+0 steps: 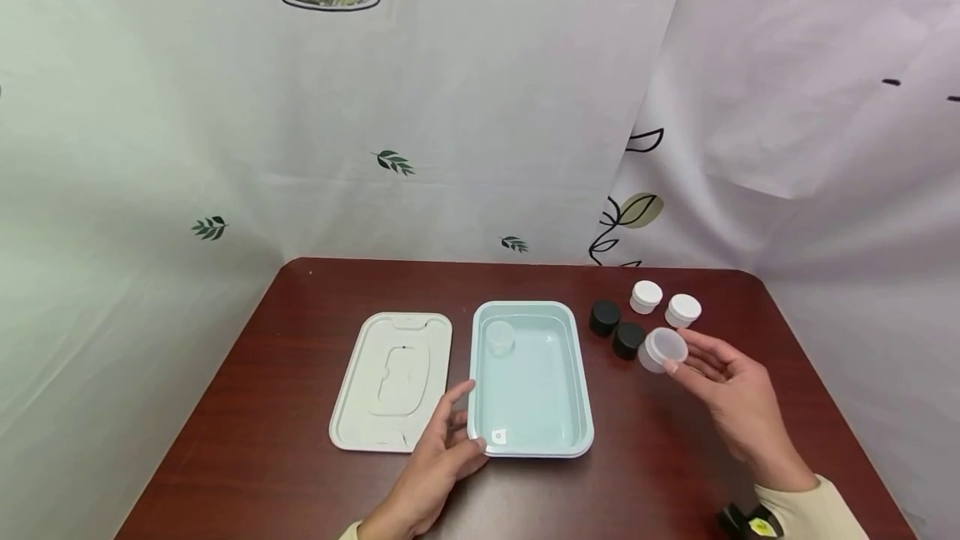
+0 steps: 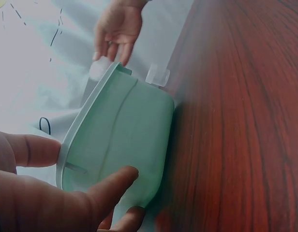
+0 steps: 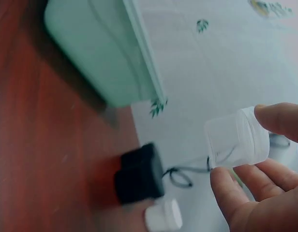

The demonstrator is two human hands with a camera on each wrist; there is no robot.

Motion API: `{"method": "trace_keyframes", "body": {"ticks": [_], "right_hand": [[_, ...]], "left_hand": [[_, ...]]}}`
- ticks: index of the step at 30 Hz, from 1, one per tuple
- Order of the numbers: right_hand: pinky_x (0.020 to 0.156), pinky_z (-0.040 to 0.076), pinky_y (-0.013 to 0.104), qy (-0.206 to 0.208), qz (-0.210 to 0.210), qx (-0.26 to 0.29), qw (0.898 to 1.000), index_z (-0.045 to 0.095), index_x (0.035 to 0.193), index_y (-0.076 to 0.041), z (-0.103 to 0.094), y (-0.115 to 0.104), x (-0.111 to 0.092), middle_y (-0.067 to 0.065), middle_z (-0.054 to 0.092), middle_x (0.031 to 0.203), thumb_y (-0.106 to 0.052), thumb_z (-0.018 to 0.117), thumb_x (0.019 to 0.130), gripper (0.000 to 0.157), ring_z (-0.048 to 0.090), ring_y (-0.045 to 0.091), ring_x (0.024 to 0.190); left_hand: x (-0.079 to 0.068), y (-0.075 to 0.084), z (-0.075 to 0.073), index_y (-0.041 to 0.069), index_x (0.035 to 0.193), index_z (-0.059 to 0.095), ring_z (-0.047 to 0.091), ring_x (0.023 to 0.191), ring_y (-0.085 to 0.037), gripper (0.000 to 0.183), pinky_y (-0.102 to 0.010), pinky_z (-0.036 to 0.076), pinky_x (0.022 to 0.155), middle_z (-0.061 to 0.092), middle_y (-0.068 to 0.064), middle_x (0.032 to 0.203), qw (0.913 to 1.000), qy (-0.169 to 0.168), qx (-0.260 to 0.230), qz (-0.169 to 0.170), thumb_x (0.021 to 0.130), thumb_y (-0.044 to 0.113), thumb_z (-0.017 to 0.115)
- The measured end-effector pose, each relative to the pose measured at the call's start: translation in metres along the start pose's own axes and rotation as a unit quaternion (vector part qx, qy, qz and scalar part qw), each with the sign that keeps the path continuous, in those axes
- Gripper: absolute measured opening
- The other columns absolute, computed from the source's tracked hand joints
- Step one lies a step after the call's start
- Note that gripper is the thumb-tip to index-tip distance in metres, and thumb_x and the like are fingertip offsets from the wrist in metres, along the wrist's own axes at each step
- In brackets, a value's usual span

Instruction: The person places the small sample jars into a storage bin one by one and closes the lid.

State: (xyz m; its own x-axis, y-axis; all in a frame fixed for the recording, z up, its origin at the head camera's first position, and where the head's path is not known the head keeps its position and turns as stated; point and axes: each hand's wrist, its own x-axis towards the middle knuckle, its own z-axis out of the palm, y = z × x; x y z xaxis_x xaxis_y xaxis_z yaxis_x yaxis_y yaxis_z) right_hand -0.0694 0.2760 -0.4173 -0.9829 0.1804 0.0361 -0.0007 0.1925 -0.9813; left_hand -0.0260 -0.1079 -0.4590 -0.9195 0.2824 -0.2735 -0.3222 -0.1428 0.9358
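Note:
A pale blue-green plastic tray (image 1: 532, 382) stands on the table, with a small translucent jar (image 1: 500, 338) inside at its far left. My left hand (image 1: 442, 457) grips the tray's near-left corner. In the left wrist view its thumb (image 2: 37, 151) touches the rim and its fingers lie along the outer side wall. To the right of the tray, my right hand (image 1: 738, 398) holds a clear jar (image 3: 236, 137) with a translucent screw lid, between thumb and fingers, above the table. Two black jars (image 1: 604, 317) and two white jars (image 1: 646, 297) stand just beyond it.
A flat white lid (image 1: 392, 382) lies to the left of the tray. The dark reddish wood table (image 1: 247, 432) has rounded far corners. A light printed cloth (image 1: 465, 107) hangs behind the table and at its sides.

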Motion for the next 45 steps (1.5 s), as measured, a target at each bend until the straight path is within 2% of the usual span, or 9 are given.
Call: {"method": "trace_keyframes", "body": {"ticks": [6,9,17,22,27,33,37,42,45], "right_hand": [[0.083,0.06,0.019,-0.056,-0.036,-0.03,0.997,0.063,0.141,0.0,0.028,-0.022,0.008,-0.018,0.074,0.116,-0.012,0.083,0.092,0.055,0.073,0.0,0.103],[0.084,0.06,0.02,-0.081,-0.045,-0.043,0.995,0.064,0.141,-0.002,0.044,-0.03,0.015,-0.016,0.074,0.119,-0.015,0.084,0.091,0.055,0.072,0.0,0.105],[0.084,0.061,0.025,-0.128,-0.028,-0.039,0.991,0.066,0.137,-0.007,0.085,-0.036,0.028,0.011,0.073,0.126,-0.019,0.085,0.09,0.052,0.07,0.007,0.108],[0.082,0.061,0.027,-0.15,-0.034,-0.032,0.988,0.067,0.134,-0.005,0.106,-0.032,0.034,0.018,0.073,0.123,-0.016,0.085,0.089,0.05,0.071,0.022,0.108],[0.083,0.06,0.028,-0.18,-0.033,-0.051,0.982,0.068,0.133,-0.008,0.125,-0.029,0.036,0.016,0.072,0.125,-0.021,0.086,0.089,0.05,0.069,0.032,0.114],[0.088,0.058,0.03,-0.2,-0.036,-0.084,0.975,0.069,0.132,-0.01,0.146,-0.022,0.037,0.01,0.071,0.129,-0.026,0.086,0.089,0.049,0.068,0.029,0.119],[0.091,0.06,0.036,-0.214,-0.038,-0.102,0.971,0.067,0.135,-0.009,0.158,-0.018,0.037,0.008,0.071,0.131,-0.028,0.086,0.089,0.053,0.068,0.027,0.119],[0.094,0.06,0.043,-0.214,-0.039,-0.139,0.966,0.068,0.138,-0.011,0.17,-0.018,0.035,0.004,0.071,0.131,-0.029,0.085,0.089,0.055,0.068,0.024,0.12],[0.093,0.06,0.042,-0.214,-0.039,-0.152,0.964,0.07,0.134,-0.013,0.176,-0.019,0.033,0.002,0.073,0.129,-0.027,0.086,0.087,0.051,0.069,0.023,0.119]], "left_hand": [[-0.003,-0.001,-0.001,0.02,0.167,0.024,0.061,0.117,-0.02,0.082,-0.038,0.058,0.096,0.044,-0.024,0.144,1.0,0.003,0.002,0.0,0.096,0.003,0.062],[-0.003,-0.001,-0.002,0.021,0.167,0.024,0.061,0.117,-0.021,0.082,-0.039,0.058,0.096,0.044,-0.024,0.143,1.0,0.006,0.001,-0.001,0.096,0.003,0.062],[-0.003,-0.001,-0.003,0.021,0.167,0.024,0.061,0.114,-0.02,0.082,-0.04,0.058,0.095,0.044,-0.023,0.141,1.0,0.008,0.001,-0.005,0.096,0.003,0.062],[-0.002,0.0,-0.003,0.02,0.167,0.025,0.061,0.114,-0.021,0.082,-0.04,0.058,0.095,0.044,-0.023,0.14,1.0,0.007,0.0,-0.005,0.096,0.002,0.062],[-0.003,0.0,-0.003,0.019,0.166,0.025,0.061,0.114,-0.021,0.082,-0.041,0.059,0.095,0.044,-0.024,0.14,1.0,0.007,0.004,-0.002,0.096,0.003,0.062],[-0.003,0.001,-0.003,0.019,0.166,0.025,0.062,0.115,-0.022,0.081,-0.042,0.059,0.096,0.045,-0.024,0.14,1.0,0.005,0.004,0.0,0.096,0.003,0.062],[-0.004,0.002,-0.002,0.018,0.166,0.024,0.062,0.117,-0.023,0.081,-0.042,0.059,0.097,0.044,-0.025,0.141,1.0,0.0,-0.001,0.001,0.096,0.003,0.061],[-0.003,0.002,-0.001,0.019,0.166,0.024,0.063,0.119,-0.023,0.08,-0.041,0.058,0.098,0.044,-0.025,0.143,0.9999,-0.006,-0.008,0.006,0.097,0.002,0.061],[-0.003,0.001,-0.001,0.018,0.166,0.024,0.063,0.118,-0.022,0.079,-0.041,0.058,0.098,0.044,-0.025,0.143,0.9999,-0.006,-0.009,0.007,0.097,0.002,0.06]]}}
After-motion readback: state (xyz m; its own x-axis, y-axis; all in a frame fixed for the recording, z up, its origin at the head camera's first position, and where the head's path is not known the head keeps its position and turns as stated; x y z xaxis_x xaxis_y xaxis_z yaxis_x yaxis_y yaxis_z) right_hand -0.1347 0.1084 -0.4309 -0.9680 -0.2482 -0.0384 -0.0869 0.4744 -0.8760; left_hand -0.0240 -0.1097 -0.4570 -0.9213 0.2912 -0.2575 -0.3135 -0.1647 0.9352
